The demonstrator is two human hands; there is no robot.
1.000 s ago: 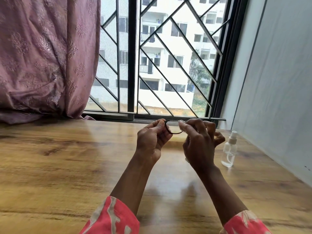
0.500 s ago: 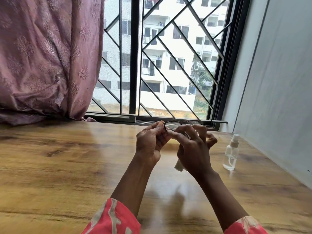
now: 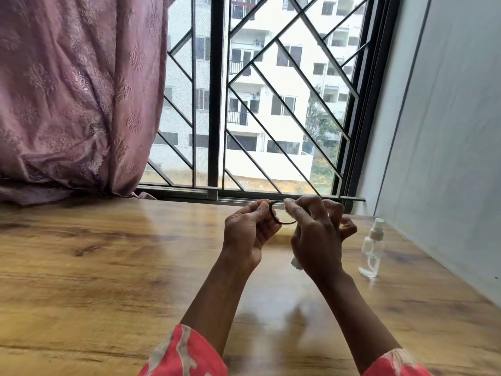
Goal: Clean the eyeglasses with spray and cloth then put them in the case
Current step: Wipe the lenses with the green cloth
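Dark-framed eyeglasses (image 3: 279, 219) are held up over the far middle of the wooden table (image 3: 108, 267). My left hand (image 3: 250, 232) pinches the frame at its left end. My right hand (image 3: 318, 237) presses a small white cloth (image 3: 295, 263) against a lens; one corner of the cloth shows at my fingertips and another hangs below my palm. Most of the glasses are hidden behind my fingers. A small clear spray bottle (image 3: 371, 249) with a white nozzle stands upright on the table to the right of my right hand. No case is in view.
A barred window (image 3: 244, 104) runs along the table's far edge. A mauve curtain (image 3: 76, 90) hangs at the far left, its hem on the table. A grey wall (image 3: 447, 131) borders the right side, close behind the bottle.
My right hand's fingers have shifted along the lens with the cloth, and the view has tilted slightly. The bottle has stayed in place.
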